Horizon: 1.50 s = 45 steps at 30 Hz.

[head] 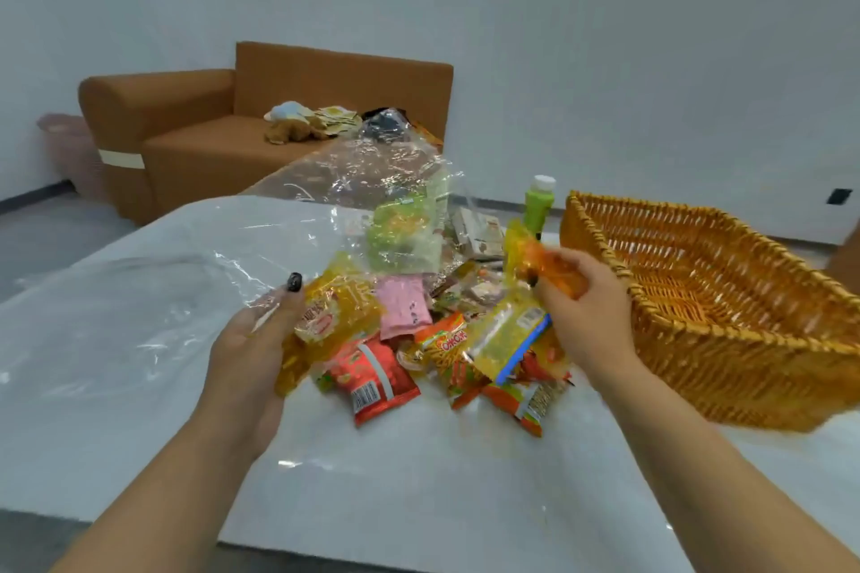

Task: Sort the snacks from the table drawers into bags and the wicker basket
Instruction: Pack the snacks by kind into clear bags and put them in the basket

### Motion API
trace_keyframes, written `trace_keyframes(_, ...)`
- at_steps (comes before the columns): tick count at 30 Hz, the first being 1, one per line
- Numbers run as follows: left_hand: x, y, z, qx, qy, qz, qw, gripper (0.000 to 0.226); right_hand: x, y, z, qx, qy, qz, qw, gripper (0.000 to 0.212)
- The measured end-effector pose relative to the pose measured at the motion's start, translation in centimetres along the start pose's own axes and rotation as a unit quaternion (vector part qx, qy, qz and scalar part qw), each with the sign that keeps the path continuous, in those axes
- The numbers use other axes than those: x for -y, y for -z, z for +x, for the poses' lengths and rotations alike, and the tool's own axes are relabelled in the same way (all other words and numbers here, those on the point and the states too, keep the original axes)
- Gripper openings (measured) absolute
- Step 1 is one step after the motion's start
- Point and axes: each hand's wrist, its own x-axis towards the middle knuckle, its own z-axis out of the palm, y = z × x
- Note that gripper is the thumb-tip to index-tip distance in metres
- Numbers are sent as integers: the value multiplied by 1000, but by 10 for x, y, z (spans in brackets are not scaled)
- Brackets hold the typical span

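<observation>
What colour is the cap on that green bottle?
White; the bottle's cap shows clearly in the head view.

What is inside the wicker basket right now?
The wicker basket shows only bare woven floor and walls, with no snacks visible inside. Its near wall hides the strip of floor just behind it, and the picture's edge cuts off its right end.

Your right hand (581, 293) grips an orange packet (551, 268) too blurred to read, its lower end hidden in your fingers. The wicker basket (726, 316) runs off the right edge. Packets behind the clear bag (363, 200) blur together; you can't tell what the pile (433, 340) buries
</observation>
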Motion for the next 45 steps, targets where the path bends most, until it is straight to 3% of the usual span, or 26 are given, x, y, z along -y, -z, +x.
trace_keyframes(2, -2, 3, -7, 6, 6, -5, 1000, 43, -5, 1, -33, 85, 3, -68, 994, 41)
trace_keyframes(4, -1, 5, -17, 8, 11, 11, 1000, 40, -13, -1, -47, 122, -47, -88, 988, 50)
trace_keyframes(8, 6, 7, -40, 3, 17, 39, 999, 35, -27, -2, -49, 47, -213, -16, 976, 53)
trace_keyframes(12, 6, 2, -59, -3, 20, 51, 998, 34, -19, 5, -54, -11, -192, 4, 981, 27)
trace_keyframes(15, 7, -1, -66, -12, 25, 56, 998, 36, 5, 19, -66, -9, -176, 123, 977, 11)
trace_keyframes(17, 8, -2, -67, -19, 30, 59, 998, 36, 23, 27, -83, 101, -121, 112, 981, 13)
trace_keyframes(19, 11, -1, -69, -21, 34, 62, 997, 31, 34, 35, -104, 314, -48, -3, 948, 22)
trace_keyframes(21, 12, -1, -69, -19, 38, 64, 997, 25, 37, 37, -124, 509, -36, -124, 851, 42)
trace_keyframes(23, 12, 0, -69, -17, 45, 66, 997, 21, 28, 32, -137, 596, -37, -256, 760, 67)
trace_keyframes(24, 12, 1, -69, -15, 46, 67, 997, 20, 24, 29, -139, 604, -43, -306, 735, 75)
trace_keyframes(27, 7, 2, -68, 3, 40, 71, 997, 21, 19, 26, -130, 562, -82, -331, 754, 79)
trace_keyframes(30, 3, 3, -70, 22, 37, 76, 996, 25, 9, 30, -102, 510, -111, -290, 802, 51)
trace_keyframes(32, 1, 5, -69, 13, 31, 77, 996, 32, 4, 39, -84, 411, -196, -111, 884, 21)
trace_keyframes(33, 1, 6, -69, 4, 24, 73, 997, 34, 4, 43, -75, 333, -246, 8, 910, 18)
trace_keyframes(34, 0, 7, -68, -5, 18, 69, 997, 34, 6, 47, -66, 247, -294, 131, 914, 16)
trace_keyframes(37, -1, 11, -66, -27, 13, 65, 997, 36, 13, 59, -57, 84, -372, 371, 847, 17)
trace_keyframes(42, -5, 21, -63, -9, 14, 117, 993, 30, 9, 48, -71, 26, -443, 397, 803, 27)
trace_keyframes(45, -10, 25, -60, 26, 0, 173, 985, 20, 11, 44, -76, 23, -402, 444, 801, 22)
